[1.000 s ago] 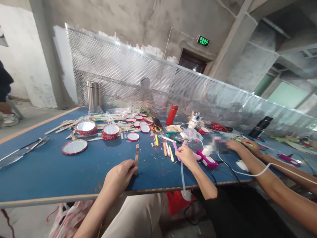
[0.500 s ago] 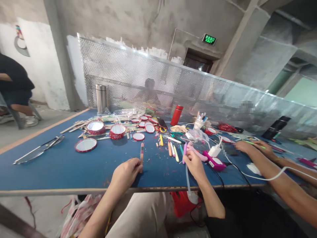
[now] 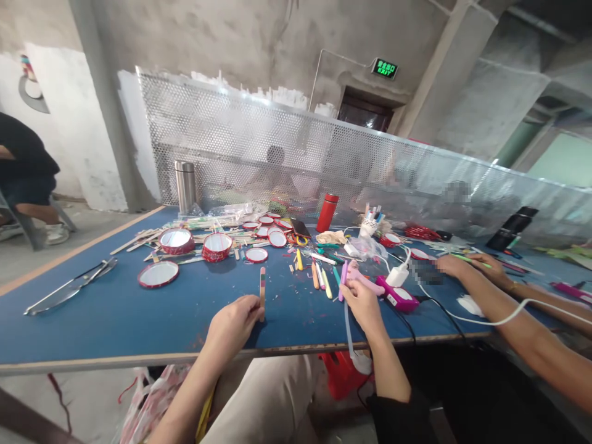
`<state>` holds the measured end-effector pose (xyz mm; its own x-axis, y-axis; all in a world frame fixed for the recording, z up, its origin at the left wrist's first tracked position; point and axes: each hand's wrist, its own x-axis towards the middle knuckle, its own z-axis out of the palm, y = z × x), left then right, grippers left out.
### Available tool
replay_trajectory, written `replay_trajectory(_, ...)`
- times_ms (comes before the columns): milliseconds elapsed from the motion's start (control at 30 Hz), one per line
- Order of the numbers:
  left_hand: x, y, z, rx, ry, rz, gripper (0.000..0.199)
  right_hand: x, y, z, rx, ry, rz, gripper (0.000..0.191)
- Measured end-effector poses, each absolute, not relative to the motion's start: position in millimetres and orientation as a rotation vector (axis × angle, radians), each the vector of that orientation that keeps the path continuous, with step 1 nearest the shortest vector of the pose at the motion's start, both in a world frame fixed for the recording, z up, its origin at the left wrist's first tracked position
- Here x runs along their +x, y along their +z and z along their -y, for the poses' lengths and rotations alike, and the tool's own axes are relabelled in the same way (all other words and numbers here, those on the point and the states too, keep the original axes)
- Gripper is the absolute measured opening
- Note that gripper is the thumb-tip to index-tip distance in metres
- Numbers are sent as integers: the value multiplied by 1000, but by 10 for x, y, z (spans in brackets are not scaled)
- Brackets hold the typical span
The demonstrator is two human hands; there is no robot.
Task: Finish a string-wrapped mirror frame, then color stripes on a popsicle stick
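My left hand [image 3: 234,322] rests at the table's front edge, pinching an upright wooden craft stick [image 3: 262,295] banded in several colours. My right hand [image 3: 363,306] grips a pale pink glue gun [image 3: 363,277], its nozzle end partly hidden among nearby items. A translucent glue stick [image 3: 346,327] hangs down past the table edge from that hand. A purple stick [image 3: 343,280] stands just beyond my fingers. Further right, a co-worker's hands [image 3: 467,266] hold a thin green stick.
The blue table [image 3: 92,308] is strewn with red-rimmed round mirrors [image 3: 158,274], craft sticks, coloured sticks and a magenta charger [image 3: 396,295] with cables. A red flask [image 3: 327,213] and steel flask [image 3: 185,185] stand before a perforated metal screen [image 3: 231,129]. A seated person [image 3: 28,166] is at far left.
The view has swung left and levelled, bringing the seated person further into sight. My hands keep their hold, with the craft stick still upright.
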<state>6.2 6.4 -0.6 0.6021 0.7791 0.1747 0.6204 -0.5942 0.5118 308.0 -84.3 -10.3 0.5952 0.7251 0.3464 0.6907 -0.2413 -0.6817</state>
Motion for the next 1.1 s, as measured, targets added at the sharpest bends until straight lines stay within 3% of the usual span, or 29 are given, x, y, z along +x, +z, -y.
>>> replay_trajectory(467, 60, -70, -58, 2338, 589, -1086, 26, 3106, -126, 852, -2040, 15, 971, 41)
replay_trajectory(1100, 44, -198, -91, 2171, 536, -1031, 29, 2980, -59, 889, -2371, -36, 1038, 29)
